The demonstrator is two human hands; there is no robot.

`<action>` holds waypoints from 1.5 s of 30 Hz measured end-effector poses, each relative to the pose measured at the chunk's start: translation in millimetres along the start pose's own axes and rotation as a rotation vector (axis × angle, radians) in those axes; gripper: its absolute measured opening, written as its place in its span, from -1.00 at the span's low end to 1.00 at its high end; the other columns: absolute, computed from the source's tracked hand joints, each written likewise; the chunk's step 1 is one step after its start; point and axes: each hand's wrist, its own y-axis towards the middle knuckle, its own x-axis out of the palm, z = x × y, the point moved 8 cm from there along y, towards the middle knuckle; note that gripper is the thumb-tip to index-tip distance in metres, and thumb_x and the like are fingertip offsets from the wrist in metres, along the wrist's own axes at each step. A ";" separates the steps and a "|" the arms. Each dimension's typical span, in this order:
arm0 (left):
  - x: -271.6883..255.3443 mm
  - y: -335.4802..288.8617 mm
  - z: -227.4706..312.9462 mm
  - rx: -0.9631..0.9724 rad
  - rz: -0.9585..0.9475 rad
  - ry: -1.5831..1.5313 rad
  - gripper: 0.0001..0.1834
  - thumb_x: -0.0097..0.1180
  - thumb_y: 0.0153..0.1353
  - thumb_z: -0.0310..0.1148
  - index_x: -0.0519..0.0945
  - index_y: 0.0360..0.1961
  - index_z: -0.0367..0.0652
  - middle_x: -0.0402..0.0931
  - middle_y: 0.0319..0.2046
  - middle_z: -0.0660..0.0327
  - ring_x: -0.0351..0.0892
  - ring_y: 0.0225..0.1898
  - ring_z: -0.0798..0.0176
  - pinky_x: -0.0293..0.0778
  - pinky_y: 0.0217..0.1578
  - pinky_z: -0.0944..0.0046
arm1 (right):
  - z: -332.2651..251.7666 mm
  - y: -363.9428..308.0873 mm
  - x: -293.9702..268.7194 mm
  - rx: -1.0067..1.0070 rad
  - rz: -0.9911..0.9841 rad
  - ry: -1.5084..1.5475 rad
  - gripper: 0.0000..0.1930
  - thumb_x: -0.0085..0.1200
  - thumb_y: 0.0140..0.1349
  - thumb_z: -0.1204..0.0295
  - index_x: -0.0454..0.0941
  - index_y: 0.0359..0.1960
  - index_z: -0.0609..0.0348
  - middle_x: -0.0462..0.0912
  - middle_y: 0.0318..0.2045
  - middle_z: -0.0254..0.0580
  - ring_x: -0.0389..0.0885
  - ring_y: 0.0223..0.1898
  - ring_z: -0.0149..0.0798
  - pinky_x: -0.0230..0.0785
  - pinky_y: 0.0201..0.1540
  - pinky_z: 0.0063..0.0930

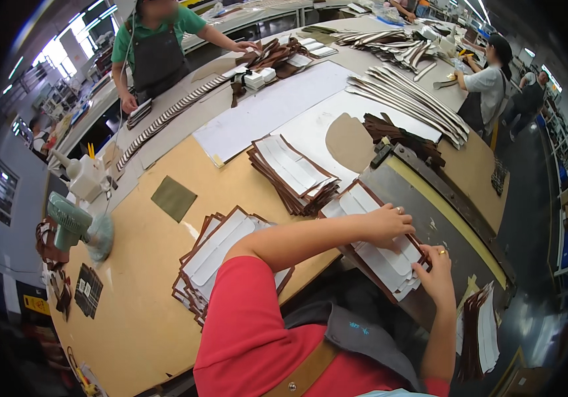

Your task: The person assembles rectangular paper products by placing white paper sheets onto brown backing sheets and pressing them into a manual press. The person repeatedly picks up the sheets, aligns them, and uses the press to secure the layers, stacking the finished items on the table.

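Note:
A stack of white panels with brown edging (382, 264) lies slantwise in front of me, partly on a dark metal plate. My left hand (388, 228) reaches across from the left and is closed at the stack's upper right edge, fingers bent over it; the fingertips are partly hidden. At the lower right corner, my right hand (435, 271) pinches the panels' edge between thumb and fingers. Just beyond sits a thicker pile of similar panels (290, 169). Another, fanned-out pile (221, 245) lies left of my forearm and is partly covered by it.
A long metal bar (452, 198) borders the dark plate (423, 192). More brown-and-white pieces (479, 331) hang at the lower right. On the tan table (145, 278) are an olive square (174, 198) and a small green fan (72, 218). A co-worker (158, 53) handles brown strips across the table; another person (489, 76) works at right.

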 end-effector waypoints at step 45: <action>-88.8 52.0 42.5 0.299 0.415 -0.196 -0.88 0.12 0.04 -0.34 0.53 -0.40 -0.12 0.53 -0.53 0.18 0.52 -0.46 0.02 0.40 -0.37 0.12 | -1.2 -15.6 -84.8 -0.174 0.399 0.714 -0.63 -0.17 0.36 0.32 0.33 0.10 0.27 0.50 -0.05 -0.11 0.44 0.03 -0.30 0.22 0.09 -0.47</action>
